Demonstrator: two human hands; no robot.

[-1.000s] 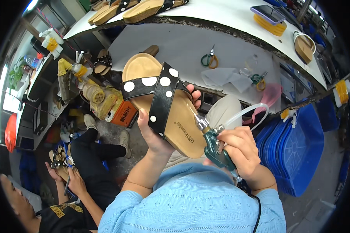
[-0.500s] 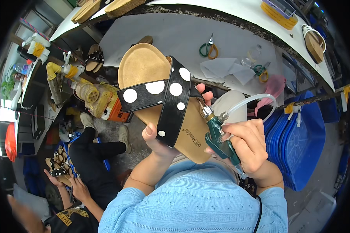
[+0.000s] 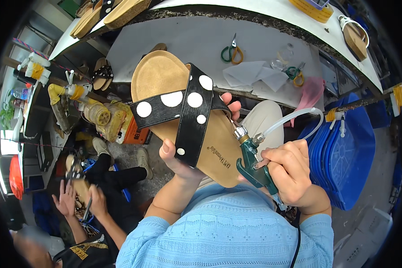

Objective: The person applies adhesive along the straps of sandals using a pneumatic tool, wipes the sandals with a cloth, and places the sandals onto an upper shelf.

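My left hand point(image 3: 179, 164) grips a tan-footbed sandal point(image 3: 194, 120) from below, with the thumb on its near left edge and other fingertips showing past its far right side. Two black straps with white dots cross over the footbed. Closed around a green spray gun point(image 3: 253, 167) is my right hand point(image 3: 291, 172), just right of the sandal. The gun's metal nozzle points up and left at the strap's right edge, very close to it; whether they touch, I cannot tell. A clear hose point(image 3: 295, 115) curves away from the gun to the right.
Ahead, a grey worktop point(image 3: 174, 35) bears green-and-orange scissors point(image 3: 232, 52), thin white sheets point(image 3: 254, 77) and a clear bottle point(image 3: 285, 53). Stacked blue trays point(image 3: 344, 165) stand to the right. At lower left, a co-worker's hands point(image 3: 98, 201) handle another dotted sandal point(image 3: 78, 178).
The view has shifted slightly. My right hand and the spray gun have moved a little right and down from the sandal. The co-worker's sandal has been raised.
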